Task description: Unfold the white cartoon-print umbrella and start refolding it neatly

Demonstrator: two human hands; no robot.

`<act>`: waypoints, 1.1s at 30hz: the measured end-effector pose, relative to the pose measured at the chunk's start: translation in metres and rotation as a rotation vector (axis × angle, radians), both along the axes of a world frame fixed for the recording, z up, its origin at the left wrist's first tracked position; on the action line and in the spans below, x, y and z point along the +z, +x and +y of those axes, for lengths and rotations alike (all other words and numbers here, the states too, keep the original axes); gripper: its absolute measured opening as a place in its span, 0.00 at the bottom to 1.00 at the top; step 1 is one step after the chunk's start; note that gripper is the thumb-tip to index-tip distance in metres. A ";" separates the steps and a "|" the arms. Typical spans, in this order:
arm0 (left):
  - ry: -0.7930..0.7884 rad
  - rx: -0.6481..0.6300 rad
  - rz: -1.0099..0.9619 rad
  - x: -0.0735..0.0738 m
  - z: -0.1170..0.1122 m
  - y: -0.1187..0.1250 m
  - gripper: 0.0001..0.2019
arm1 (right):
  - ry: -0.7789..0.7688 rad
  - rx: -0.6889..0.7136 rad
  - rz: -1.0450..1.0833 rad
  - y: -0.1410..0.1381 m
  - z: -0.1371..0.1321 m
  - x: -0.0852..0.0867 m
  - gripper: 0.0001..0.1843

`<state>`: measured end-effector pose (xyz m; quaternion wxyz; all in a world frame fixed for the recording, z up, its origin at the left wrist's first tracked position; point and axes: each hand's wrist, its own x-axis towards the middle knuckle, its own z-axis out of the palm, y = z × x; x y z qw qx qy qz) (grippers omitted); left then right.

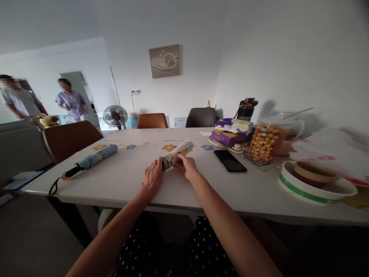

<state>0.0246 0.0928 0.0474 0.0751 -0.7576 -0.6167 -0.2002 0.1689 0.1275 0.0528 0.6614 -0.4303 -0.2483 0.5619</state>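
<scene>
White umbrella (176, 154), folded, slants over the tabletop (184, 194) just left of the phone (230, 161), its cloth end pointing away from the person; whether it rests or is lifted, I cannot tell. The left grip (154, 175) is closed around the dark lower end, and the right grip (186, 166) has its fingers narrowed on the patterned cloth. No strap can be made out, so the likeliest trouble is loose folds: should the right fingers ease off too soon, the cloth could slip and puff out. If a release button lies under the left grip, a stray press might spring the ribs open; none shows. A canopy bursting out or swinging rightward could strike the phone, which lies flat and unguarded. The jar (264, 143), right of the phone, and the boxes (229, 136) and bottle (246, 111), behind it, might be caught by a wide sweep; the bottle, being tall, would probably tip first. The blue umbrella (98, 157), well left of the phone, seems at less risk, shifting only if an elbow or the opened canopy caught it.
</scene>
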 end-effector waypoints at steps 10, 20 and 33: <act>-0.050 0.033 -0.064 0.003 0.000 0.000 0.16 | -0.002 0.003 0.001 -0.002 -0.002 0.004 0.07; -0.101 0.046 -0.149 -0.001 0.008 -0.003 0.21 | 0.043 -0.062 -0.017 -0.001 0.001 0.002 0.08; -0.087 0.048 -0.171 -0.002 0.009 -0.004 0.20 | 0.045 0.036 0.068 -0.001 -0.004 0.006 0.04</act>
